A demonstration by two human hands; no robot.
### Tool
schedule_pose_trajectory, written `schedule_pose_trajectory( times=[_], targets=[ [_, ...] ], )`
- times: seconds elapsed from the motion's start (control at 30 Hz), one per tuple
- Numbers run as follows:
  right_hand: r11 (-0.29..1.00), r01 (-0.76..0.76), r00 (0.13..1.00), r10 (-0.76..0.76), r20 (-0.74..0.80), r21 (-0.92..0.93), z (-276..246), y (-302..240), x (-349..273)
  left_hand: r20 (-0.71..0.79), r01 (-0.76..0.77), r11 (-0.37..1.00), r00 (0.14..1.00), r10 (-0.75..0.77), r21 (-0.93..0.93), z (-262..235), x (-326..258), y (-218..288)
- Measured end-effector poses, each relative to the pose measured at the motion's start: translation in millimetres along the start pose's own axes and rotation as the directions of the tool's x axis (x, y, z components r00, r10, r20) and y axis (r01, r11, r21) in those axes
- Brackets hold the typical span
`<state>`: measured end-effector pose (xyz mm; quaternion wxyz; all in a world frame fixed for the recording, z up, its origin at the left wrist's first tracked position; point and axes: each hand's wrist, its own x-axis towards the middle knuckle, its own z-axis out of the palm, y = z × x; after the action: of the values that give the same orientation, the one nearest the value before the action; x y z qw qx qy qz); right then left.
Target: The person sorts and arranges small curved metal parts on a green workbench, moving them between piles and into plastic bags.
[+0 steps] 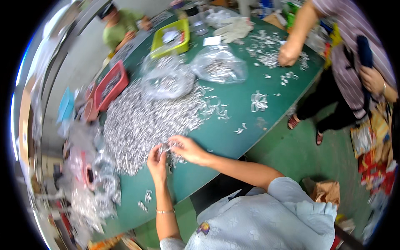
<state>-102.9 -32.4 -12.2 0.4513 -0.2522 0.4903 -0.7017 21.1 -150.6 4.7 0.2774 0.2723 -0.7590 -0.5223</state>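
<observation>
The table (227, 143) has a long edge that slants from the near left to the far right, passing under the person's right forearm. Both hands are over the table, inside that edge, just beside the near right border of a broad pile of silvery pieces (141, 121). To the right of the pile a wide stretch of green surface shows, carrying a loose cluster (259, 101) and a few scattered bits; this is the roomiest side. The left side is tighter, with clear plastic bags (93, 187) crowding the near left and a red tray (100, 89) beyond the pile. Farther off, two filled plastic bags (218, 68) and a yellow-green basket (186, 30) close in the far side, while a co-worker's hand (290, 53) rests at a heap on the far right.

The left hand (157, 164) and right hand (188, 150) nearly meet, and the grip of each is pinched on a small silvery piece (165, 148) between their fingertips. Blur and the fingers cover most of it, so its full shape is hard to make out; whether the right fingers hold more than one, I cannot tell. The co-worker's head is cut off.

The held piece seems to lie roughly left to right, though its ends cannot be told apart. The left fingers point to the far side, the right ones left.
</observation>
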Motion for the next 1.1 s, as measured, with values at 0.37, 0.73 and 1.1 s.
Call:
schedule_pose_trajectory(
  times=[0.37,0.73,1.1],
  targets=[
    [0.58,0.478,0.875,-0.384,0.296,-0.66,-27.4,-35.9,9.7,0.107,-0.198,0.943,0.979,0.175,0.269,-5.6,30.4,16.9],
    [0.139,0.46,0.858,-0.324,0.399,-0.877,-16.3,-19.7,15.3,0.397,-0.343,0.731,0.912,0.108,0.59,-3.2,43.3,18.9],
    [0.071,0.466,0.855,-0.291,0.429,-0.882,-25.8,-29.1,-3.1,0.326,-0.399,0.772,0.909,0.26,0.496,3.2,21.9,15.3]
  ],
)
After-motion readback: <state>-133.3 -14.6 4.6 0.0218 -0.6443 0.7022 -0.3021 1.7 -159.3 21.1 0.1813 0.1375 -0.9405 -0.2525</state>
